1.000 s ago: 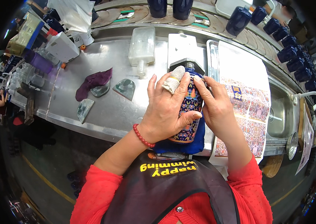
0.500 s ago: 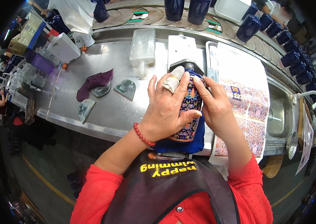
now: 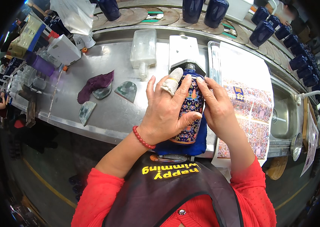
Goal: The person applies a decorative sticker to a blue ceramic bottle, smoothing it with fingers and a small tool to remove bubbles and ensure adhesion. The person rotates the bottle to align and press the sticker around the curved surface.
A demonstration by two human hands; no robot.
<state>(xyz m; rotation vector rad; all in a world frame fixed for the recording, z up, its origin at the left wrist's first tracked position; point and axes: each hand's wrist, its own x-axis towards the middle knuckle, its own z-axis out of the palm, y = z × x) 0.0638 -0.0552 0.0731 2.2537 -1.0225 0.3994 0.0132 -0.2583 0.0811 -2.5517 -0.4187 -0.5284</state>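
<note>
A dark blue bottle with a colourful floral pattern lies on a blue cloth, its neck against a dark angled rest. My left hand spans its left side, index finger stretched along the shoulder and thumb across the body. One finger of this hand wears a whitish fabric finger cover. On the right side my right hand steadies the bottle, index fingertip near the shoulder and other fingers along the edge. Both hands touch the bottle; parts of its sides are hidden under them.
Printed pattern sheets lie right of the bottle, beside a sink. Leftward on the metal table are a frosted bottle, a purple cloth and several greenish scraper pieces. Behind, a conveyor carries dark blue bottles.
The blue bottles on the conveyor have moved to the right. My hands have shifted very slightly left on the patterned bottle and still touch it.
</note>
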